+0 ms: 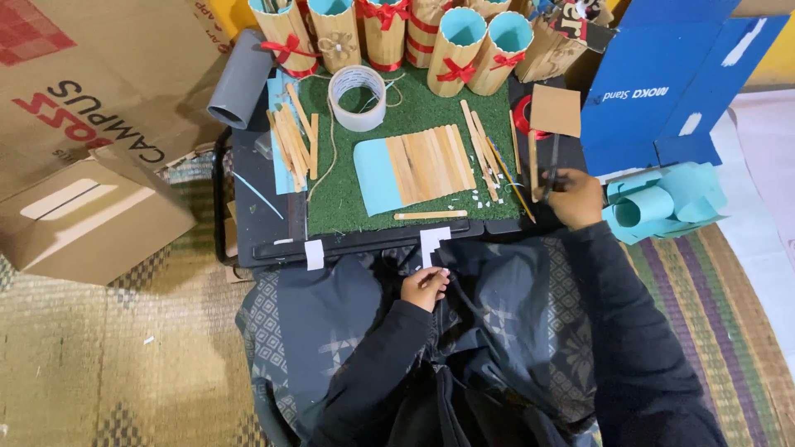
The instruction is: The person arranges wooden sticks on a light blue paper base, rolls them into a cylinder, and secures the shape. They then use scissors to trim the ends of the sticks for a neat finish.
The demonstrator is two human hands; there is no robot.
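Left hand: the left hand (425,287) sits low at centre, over the dark patterned cloth (331,314) on the lap, fingers curled in around the lower end of a white paper strip (432,246) (the grip itself is partly hidden).
Right hand: the right hand (573,199) lies at 3 o'clock from the green mat (364,199), closed on a pair of scissors (551,170) whose blades point up toward 12 o'clock.
Paper strip: stepped at its top edge, it rises from the left hand to the front edge of the black tray (248,223).
Mat centre: a light blue sheet (377,178) half covered by a row of wooden sticks (431,163) laid side by side; one single stick (430,215) lies just below at 6 o'clock.
Mat top: a roll of tape (357,98) at 12 o'clock, with stick-clad cups (464,50) tied with red ribbon behind it.
Right of hand: curled blue paper rolls (662,203) at 3 o'clock, on the striped rug.
Far left: a cardboard box (91,219) at 9 o'clock.
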